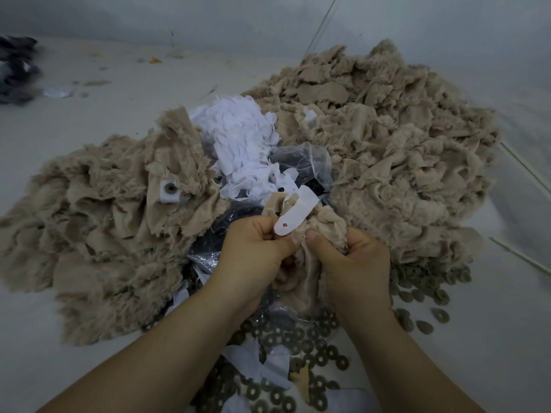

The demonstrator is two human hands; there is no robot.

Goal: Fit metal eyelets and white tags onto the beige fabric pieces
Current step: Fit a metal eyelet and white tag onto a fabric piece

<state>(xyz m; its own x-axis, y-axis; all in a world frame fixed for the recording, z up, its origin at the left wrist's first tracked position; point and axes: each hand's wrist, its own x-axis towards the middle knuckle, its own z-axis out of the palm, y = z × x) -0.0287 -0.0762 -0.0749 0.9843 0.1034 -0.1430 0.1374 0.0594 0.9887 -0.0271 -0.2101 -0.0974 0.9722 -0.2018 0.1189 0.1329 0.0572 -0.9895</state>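
My left hand (253,251) and my right hand (354,257) meet at the centre and both grip one beige fabric piece (322,225). A white tag (293,217) with a small hole lies on that fabric, pinched by my left fingers. A fabric piece on the left pile carries a fitted white tag with a metal eyelet (170,189). Loose metal eyelets (301,341) lie scattered below my hands. A heap of loose white tags (241,138) sits behind.
Large beige fabric piles lie at the left (98,234) and the right (387,138). Clear plastic bags (307,162) with dark contents sit between them. Thin wooden sticks (518,257) lie at the right. Dark cloth (15,70) is at the far left.
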